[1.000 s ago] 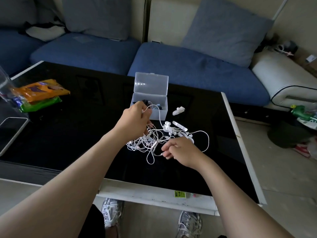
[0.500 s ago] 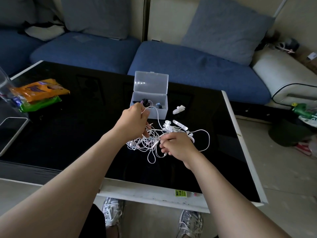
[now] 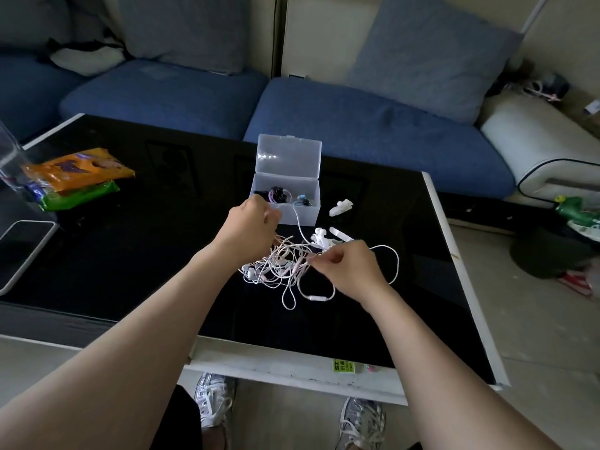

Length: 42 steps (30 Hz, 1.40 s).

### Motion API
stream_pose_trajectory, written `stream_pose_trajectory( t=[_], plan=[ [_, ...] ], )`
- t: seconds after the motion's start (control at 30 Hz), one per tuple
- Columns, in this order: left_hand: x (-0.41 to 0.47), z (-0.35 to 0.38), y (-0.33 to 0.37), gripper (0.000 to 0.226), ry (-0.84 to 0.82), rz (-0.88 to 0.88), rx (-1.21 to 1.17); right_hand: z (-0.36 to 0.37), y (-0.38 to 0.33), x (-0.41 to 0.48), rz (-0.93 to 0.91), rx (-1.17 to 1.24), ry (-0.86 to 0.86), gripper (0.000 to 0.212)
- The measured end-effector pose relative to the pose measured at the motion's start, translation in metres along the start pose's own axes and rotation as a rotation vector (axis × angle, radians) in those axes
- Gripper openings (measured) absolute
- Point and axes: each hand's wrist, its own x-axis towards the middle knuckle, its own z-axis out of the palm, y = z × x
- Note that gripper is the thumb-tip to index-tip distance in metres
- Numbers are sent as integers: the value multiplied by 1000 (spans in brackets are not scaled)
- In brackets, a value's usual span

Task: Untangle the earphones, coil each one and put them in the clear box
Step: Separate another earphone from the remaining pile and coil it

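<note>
A tangle of white and pinkish earphones (image 3: 285, 266) lies on the black glass table (image 3: 130, 254). My left hand (image 3: 248, 227) grips cords at the tangle's upper left, lifted just in front of the clear box (image 3: 303, 211). My right hand (image 3: 349, 266) pinches a cord at the tangle's right side. The box stands open with its lid (image 3: 289, 155) upright. Dark and blue earphones lie inside it, and one white cord runs from the box down into the tangle.
Small white plastic pieces (image 3: 341, 207) lie right of the box. Orange and green snack packs (image 3: 76, 177) and a phone (image 3: 22, 251) sit at the table's left. A blue sofa (image 3: 357, 125) stands behind. The table's white edge (image 3: 454, 264) runs along the right.
My right hand has moved up and to the right into the tangle and now pinches a cord. My left hand keeps its grip near the box.
</note>
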Motion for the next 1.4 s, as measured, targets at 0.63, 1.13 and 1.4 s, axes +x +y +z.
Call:
stream_pose_trajectory(
  t=[0.63, 1.13, 1.4],
  plan=[
    [-7, 6, 4, 89, -190, 226, 203, -54, -47, -31, 36, 631, 44, 23],
    [-6, 12, 5, 23, -217, 314, 24, -65, -51, -31, -114, 506, 98, 18],
    [0, 15, 2, 40, -251, 182, -148, -69, -63, -31, -131, 1121, 315, 16]
  ],
)
